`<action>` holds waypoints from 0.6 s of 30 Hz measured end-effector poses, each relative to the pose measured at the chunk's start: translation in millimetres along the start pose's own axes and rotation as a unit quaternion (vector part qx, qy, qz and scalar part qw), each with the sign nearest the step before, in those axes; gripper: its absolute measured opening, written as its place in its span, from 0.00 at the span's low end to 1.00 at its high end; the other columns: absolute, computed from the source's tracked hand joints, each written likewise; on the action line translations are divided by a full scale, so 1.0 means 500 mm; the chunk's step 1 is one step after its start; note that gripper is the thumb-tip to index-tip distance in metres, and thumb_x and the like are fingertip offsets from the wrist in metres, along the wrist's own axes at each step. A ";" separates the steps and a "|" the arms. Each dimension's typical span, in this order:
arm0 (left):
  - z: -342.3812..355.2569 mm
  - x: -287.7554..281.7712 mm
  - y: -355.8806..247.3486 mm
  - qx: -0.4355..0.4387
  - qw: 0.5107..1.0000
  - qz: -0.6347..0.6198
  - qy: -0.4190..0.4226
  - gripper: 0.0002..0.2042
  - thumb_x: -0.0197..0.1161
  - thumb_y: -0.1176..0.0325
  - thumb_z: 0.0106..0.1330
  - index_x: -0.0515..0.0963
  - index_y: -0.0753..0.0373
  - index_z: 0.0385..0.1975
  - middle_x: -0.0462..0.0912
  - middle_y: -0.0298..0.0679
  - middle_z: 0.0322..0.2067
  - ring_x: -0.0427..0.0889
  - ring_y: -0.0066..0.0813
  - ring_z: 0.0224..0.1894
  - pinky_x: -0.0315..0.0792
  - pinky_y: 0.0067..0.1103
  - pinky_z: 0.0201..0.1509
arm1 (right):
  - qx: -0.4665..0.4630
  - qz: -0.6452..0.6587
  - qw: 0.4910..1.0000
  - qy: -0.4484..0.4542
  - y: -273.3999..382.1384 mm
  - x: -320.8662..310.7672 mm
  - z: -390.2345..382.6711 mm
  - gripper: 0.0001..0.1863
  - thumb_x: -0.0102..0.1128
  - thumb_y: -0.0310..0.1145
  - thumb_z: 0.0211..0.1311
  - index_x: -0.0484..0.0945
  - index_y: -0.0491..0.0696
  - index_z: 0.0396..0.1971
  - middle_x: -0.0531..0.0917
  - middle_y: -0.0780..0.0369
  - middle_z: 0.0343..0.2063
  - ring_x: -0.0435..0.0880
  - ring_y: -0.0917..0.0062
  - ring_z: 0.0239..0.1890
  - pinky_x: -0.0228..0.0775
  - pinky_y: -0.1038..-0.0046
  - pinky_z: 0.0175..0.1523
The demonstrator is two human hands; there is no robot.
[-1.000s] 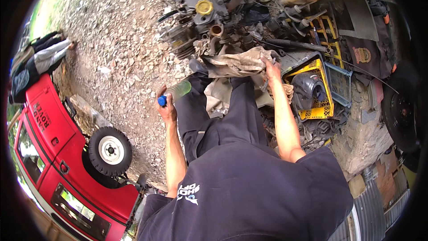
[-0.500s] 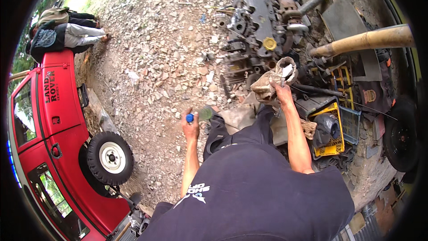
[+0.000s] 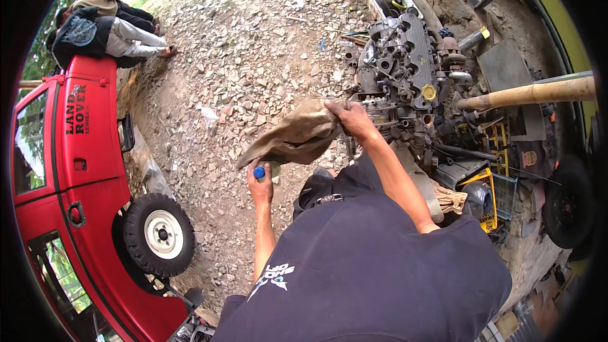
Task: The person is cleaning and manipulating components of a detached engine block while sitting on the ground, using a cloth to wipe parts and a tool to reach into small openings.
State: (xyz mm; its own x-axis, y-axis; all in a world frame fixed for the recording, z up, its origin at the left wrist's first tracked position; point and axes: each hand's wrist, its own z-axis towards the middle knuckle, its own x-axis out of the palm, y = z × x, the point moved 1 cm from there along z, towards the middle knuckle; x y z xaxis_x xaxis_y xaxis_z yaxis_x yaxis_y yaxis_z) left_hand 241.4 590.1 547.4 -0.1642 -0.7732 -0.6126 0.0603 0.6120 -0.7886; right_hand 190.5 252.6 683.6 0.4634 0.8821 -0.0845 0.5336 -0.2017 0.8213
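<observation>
Closed around a clear, greenish bottle with a blue cap point(image 3: 259, 173), my left hand point(image 3: 260, 190) is in front of my body over the gravel. My right hand point(image 3: 353, 120) grips one end of a dirty brown cloth point(image 3: 294, 133) from above. Its other end spreads leftward and down, reaching just above my left hand and the cap. Most of the bottle's body is hidden by the cloth and my fingers. Whether the cloth touches the bottle, I cannot tell. Beyond my right hand stands a bare engine point(image 3: 411, 66) with a yellow filler cap point(image 3: 429, 93).
At left is a red off-road vehicle point(image 3: 95, 177) with a white-rimmed wheel point(image 3: 163, 234). Two people point(image 3: 126, 35) are at its front. On the right are a bamboo pole point(image 3: 532, 94), a yellow crate point(image 3: 487, 218) and a tyre point(image 3: 568, 202). Stony ground point(image 3: 240, 57) stretches ahead.
My right hand has moved up and left, and the bunched cloth now hangs spread out toward my left hand. My left hand still holds the bottle. The view has shifted slightly left.
</observation>
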 end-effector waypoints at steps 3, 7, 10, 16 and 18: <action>0.077 -0.012 0.017 0.005 1.000 -0.004 -0.004 0.24 0.66 0.54 0.70 0.79 0.68 0.55 0.82 0.50 0.53 0.79 0.45 0.57 0.70 0.33 0.64 | -0.023 -0.060 0.998 0.027 0.041 0.027 0.030 0.28 0.68 0.55 0.64 0.85 0.40 0.37 0.86 0.62 0.31 0.78 0.82 0.32 0.72 0.74 0.39; 0.188 0.029 0.021 -0.003 0.999 0.037 0.025 0.24 0.66 0.55 0.70 0.78 0.69 0.56 0.82 0.49 0.55 0.80 0.42 0.57 0.70 0.31 0.64 | -0.034 0.063 0.996 0.048 0.057 0.031 0.106 0.21 0.70 0.51 0.64 0.85 0.45 0.33 0.81 0.70 0.26 0.72 0.87 0.29 0.65 0.78 0.35; 0.262 0.090 -0.001 -0.022 0.997 0.016 0.069 0.26 0.67 0.53 0.69 0.77 0.70 0.57 0.81 0.51 0.54 0.80 0.42 0.57 0.71 0.31 0.64 | -0.050 0.067 0.997 0.000 0.064 0.016 0.214 0.21 0.71 0.52 0.64 0.84 0.46 0.31 0.79 0.71 0.25 0.71 0.88 0.28 0.63 0.79 0.35; 0.448 0.166 -0.123 -0.054 0.991 -0.036 0.117 0.25 0.65 0.52 0.71 0.78 0.64 0.59 0.81 0.49 0.56 0.79 0.39 0.58 0.70 0.30 0.64 | -0.047 0.070 0.996 -0.011 0.171 -0.010 0.439 0.24 0.72 0.54 0.61 0.85 0.44 0.30 0.82 0.69 0.25 0.74 0.85 0.27 0.68 0.75 0.35; 0.508 0.179 -0.169 -0.051 0.993 -0.030 0.100 0.25 0.63 0.52 0.72 0.77 0.65 0.61 0.81 0.49 0.57 0.79 0.38 0.59 0.70 0.29 0.65 | -0.032 -0.016 0.999 0.004 0.174 -0.024 0.533 0.28 0.69 0.58 0.61 0.85 0.42 0.31 0.85 0.63 0.26 0.80 0.80 0.29 0.72 0.70 0.39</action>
State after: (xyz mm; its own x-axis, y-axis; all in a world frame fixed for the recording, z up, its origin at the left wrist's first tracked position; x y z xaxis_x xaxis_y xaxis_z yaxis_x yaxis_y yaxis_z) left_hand 471.6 426.9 545.4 -0.3567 -0.7665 -0.5340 -0.0538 0.5875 -0.8074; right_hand 419.9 111.0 605.7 0.4414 0.8910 -0.1066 0.5018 -0.1466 0.8525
